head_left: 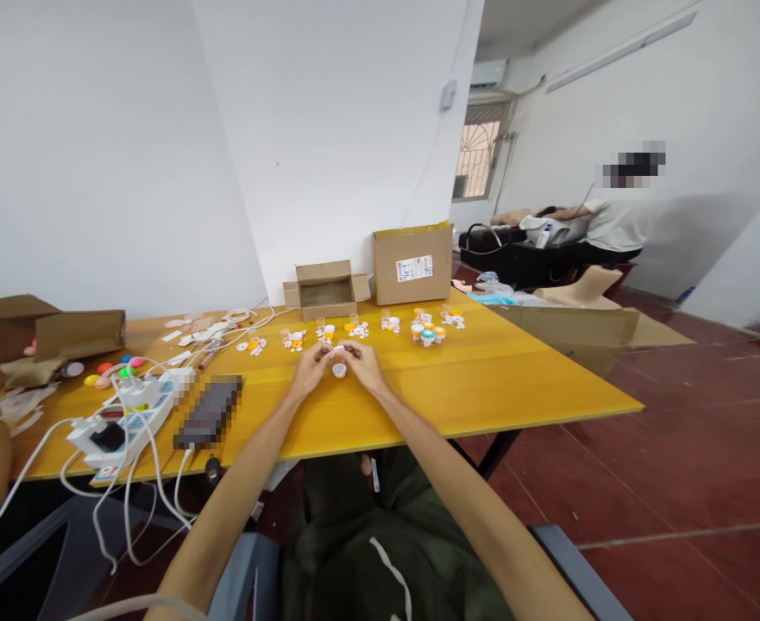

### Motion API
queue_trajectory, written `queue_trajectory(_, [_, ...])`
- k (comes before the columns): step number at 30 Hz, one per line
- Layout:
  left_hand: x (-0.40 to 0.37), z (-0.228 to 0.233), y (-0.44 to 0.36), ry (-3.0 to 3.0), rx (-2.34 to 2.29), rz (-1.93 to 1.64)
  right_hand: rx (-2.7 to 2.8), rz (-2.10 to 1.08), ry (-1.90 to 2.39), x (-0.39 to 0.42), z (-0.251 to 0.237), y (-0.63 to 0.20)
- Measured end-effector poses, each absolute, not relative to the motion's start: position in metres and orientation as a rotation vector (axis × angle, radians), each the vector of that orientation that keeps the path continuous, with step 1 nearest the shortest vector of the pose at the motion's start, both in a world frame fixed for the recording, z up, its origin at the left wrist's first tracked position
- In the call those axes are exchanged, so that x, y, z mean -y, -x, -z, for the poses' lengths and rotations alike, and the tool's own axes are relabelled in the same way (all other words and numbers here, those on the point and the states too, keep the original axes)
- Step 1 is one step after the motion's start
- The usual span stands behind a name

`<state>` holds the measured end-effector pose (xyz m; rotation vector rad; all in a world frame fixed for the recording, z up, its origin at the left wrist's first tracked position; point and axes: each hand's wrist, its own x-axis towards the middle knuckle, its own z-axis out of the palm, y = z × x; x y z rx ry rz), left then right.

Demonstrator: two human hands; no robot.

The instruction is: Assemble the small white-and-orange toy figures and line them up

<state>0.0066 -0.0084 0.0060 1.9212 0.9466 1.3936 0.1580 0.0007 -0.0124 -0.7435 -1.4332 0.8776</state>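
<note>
In the head view, the left hand (310,366) and the right hand (365,362) meet over the yellow worktop (483,379), fingertips closed together on a small white round piece (339,370) with an orange centre. Similar white and orange pieces (426,328) stand in a row just behind, near two cardboard boxes (411,263).

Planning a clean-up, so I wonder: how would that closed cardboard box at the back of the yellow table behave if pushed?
The closed cardboard box stands upright and taller than deep, so a high push might tip it. Its flat base on the yellow table should slide, not roll. Its weight can't be judged.
</note>
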Motion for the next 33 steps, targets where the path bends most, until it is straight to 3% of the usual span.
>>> queue_trajectory(33, [0.0085, -0.0044, -0.0043, -2.040, -1.049, -1.247, 1.488, -0.697, 0.777, -0.0018, 0.0122, -0.1589])
